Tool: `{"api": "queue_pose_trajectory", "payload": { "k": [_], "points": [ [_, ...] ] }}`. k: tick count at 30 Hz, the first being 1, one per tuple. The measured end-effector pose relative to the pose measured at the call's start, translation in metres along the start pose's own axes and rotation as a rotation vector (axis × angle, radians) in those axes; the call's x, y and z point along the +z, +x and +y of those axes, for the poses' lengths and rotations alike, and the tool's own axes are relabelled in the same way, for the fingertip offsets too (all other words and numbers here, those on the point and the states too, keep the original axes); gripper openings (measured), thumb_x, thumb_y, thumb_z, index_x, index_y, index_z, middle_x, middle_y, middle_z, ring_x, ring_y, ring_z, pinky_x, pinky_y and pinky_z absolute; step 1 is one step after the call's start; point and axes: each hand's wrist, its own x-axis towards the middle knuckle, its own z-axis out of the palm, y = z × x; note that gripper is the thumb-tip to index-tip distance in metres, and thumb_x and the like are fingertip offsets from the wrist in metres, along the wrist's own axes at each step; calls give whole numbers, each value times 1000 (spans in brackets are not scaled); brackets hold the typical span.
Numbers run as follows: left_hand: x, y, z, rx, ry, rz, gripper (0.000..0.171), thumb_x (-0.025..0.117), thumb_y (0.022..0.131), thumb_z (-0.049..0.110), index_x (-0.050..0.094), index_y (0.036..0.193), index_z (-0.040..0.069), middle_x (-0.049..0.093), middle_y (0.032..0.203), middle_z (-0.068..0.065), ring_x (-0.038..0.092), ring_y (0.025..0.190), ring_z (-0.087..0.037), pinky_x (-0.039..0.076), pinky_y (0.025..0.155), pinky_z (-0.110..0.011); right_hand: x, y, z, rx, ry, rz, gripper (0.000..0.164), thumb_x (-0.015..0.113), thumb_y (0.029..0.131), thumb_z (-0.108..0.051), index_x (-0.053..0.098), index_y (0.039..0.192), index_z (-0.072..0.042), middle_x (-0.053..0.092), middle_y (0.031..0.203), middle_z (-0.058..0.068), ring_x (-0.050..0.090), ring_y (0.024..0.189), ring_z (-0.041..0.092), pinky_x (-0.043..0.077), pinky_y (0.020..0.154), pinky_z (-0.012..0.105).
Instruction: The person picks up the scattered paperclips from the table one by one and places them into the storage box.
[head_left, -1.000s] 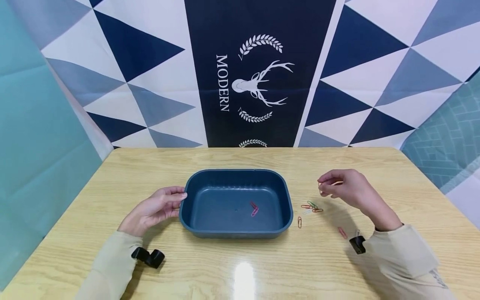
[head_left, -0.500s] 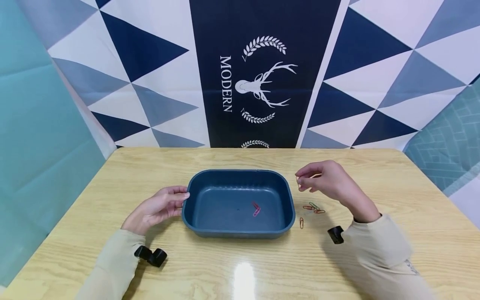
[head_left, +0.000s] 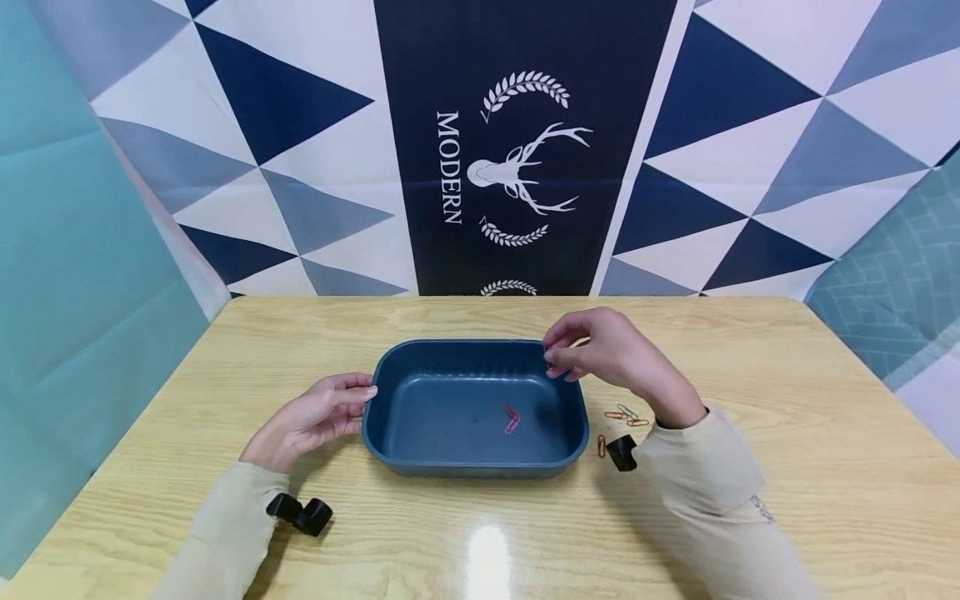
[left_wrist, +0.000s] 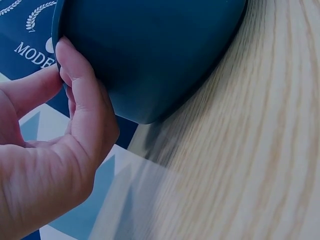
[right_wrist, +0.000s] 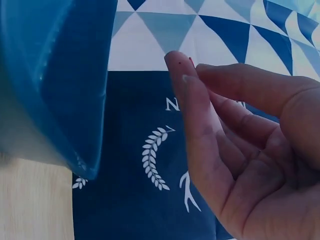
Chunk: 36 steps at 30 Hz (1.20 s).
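A dark blue plastic bin stands on the table, with pink-red paper clips lying inside. My left hand grips its left rim between thumb and fingers; in the left wrist view the fingers press the outer wall. Over the bin's far right corner, my right hand pinches a small paper clip between thumb and fingertips. Only a red bit of that paper clip shows in the right wrist view; the fingers hide the rest.
Right of the bin lie several loose paper clips, among them a green one and an orange one. The right sleeve covers part of the table there. A patterned cloth hangs behind the table.
My right hand has moved left with the pinched paper clip, from above the loose clips to the bin's far right corner. The left hand keeps its grip on the rim.
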Motion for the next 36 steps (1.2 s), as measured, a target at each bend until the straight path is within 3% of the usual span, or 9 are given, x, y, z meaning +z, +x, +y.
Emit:
{"api": "queue_pose_trajectory", "payload": {
  "k": [8,19,28,32,36],
  "points": [
    [1,-2,1,-2,-3,15,14,47,99,-1,41,111,-3,57,88,-6,59,72,-12,55,69,-27,8,8,6,12,-7,-56,18,65,91,-2,65,106,9,69,82,9,69,78,27,58,67,35],
    [3,-4,4,4,18,20,14,47,99,0,43,112,-4,58,88,-6,60,73,-12,56,69,-28,8,11,10,8,-35,-57,22,62,93,-5,64,110,9,69,87,13,68,76,24,58,66,35],
    [-6,-2,-2,32,13,-78,23,59,96,7,45,112,-1,58,91,-3,60,78,-12,55,71,-26,7,10,9,6,-50,-53,24,60,96,-10,64,112,7,68,90,16,69,77,27,58,65,35],
    [-7,0,-2,35,10,-78,23,60,95,8,45,110,0,58,91,-3,60,77,-11,55,71,-25,8,11,10,-23,-56,-57,23,60,96,-10,65,111,7,68,86,13,69,76,26,58,65,35],
    [-4,-1,-1,10,14,-26,17,53,98,3,43,111,-3,58,90,-5,60,76,-12,55,70,-26,10,10,12,-126,-116,-116,21,60,95,-6,64,112,6,68,86,9,66,75,23,57,69,33]
  ]
}}
